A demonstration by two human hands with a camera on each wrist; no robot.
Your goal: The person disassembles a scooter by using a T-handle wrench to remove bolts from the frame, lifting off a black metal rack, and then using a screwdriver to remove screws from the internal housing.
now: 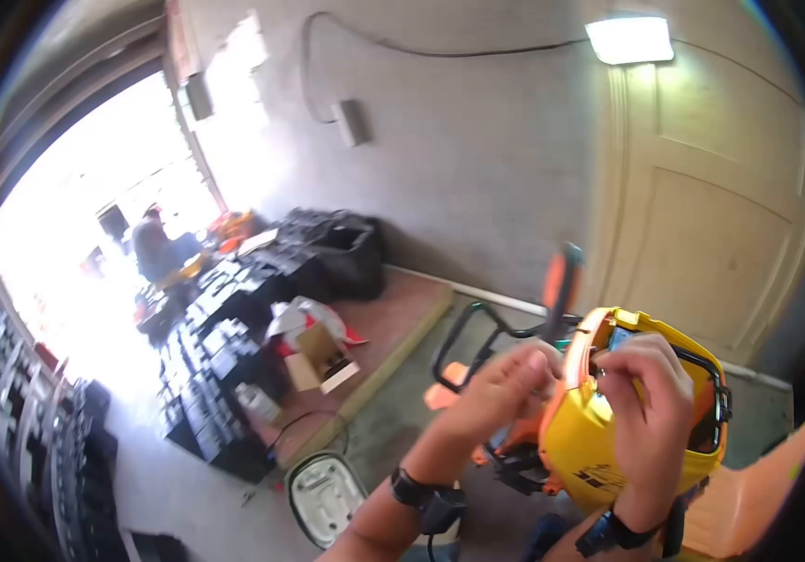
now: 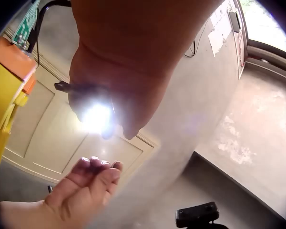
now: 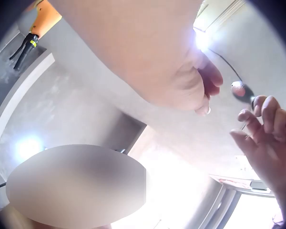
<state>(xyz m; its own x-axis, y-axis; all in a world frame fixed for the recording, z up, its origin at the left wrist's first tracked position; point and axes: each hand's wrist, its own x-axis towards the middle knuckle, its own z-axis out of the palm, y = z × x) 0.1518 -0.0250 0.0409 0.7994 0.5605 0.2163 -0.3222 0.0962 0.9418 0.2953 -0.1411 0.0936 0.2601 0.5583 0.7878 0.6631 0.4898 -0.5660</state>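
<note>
A yellow housing [image 1: 580, 445] with an orange rim stands tilted before me; its edge [image 2: 2, 100] shows in the left wrist view. My left hand [image 1: 510, 384] is left of the rim, fingers curled round a tool. The tool's blurred orange-and-black handle [image 1: 563, 281] rises above this hand; its dark handle [image 3: 243, 93] shows beside the left fingers in the right wrist view. My right hand [image 1: 650, 403] is over the housing's opening, fingers bent and thumb close to the fingertips; whether they pinch something small cannot be told. A green circuit board [image 2: 26, 26] stands by the housing.
An open cardboard box [image 1: 323, 361] and rows of black parts [image 1: 224, 375] lie to the left. A white shell [image 1: 327, 496] is on the floor. An orange surface [image 1: 749, 496] lies at the right, and a lit lamp [image 1: 629, 40] hangs by the door.
</note>
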